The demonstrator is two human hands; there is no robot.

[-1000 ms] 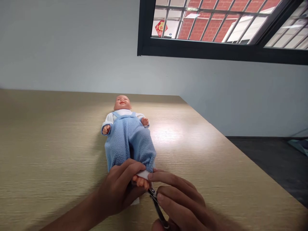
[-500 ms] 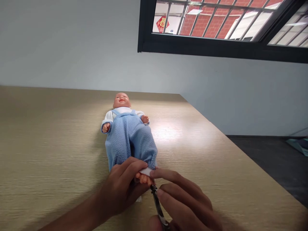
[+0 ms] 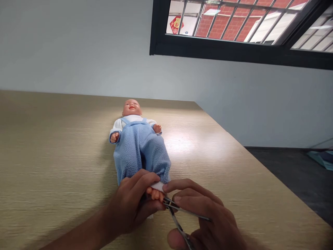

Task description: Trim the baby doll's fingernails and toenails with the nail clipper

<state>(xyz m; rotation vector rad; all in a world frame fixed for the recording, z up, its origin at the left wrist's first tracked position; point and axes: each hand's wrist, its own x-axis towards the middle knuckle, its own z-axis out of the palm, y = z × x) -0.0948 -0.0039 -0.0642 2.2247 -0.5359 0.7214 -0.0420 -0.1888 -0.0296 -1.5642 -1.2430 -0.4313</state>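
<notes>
A baby doll (image 3: 137,146) in blue fleece overalls and a white shirt lies on its back on the wooden table (image 3: 52,156), head away from me. My left hand (image 3: 132,205) is closed around the doll's foot (image 3: 154,193) at the near end. My right hand (image 3: 205,218) grips a metal nail clipper (image 3: 179,215), its lever raised, with the jaws touching the doll's toes. My right forefinger rests on the white cuff beside the foot.
The table's right edge runs diagonally from the far wall toward me, with dark floor (image 3: 291,173) beyond it. A grey wall and a black-framed barred window (image 3: 234,31) stand behind. Something teal (image 3: 321,158) lies on the floor at the far right.
The clipper's lever has swung up and apart from its body. My right hand shifted slightly; the left hand and doll stay put.
</notes>
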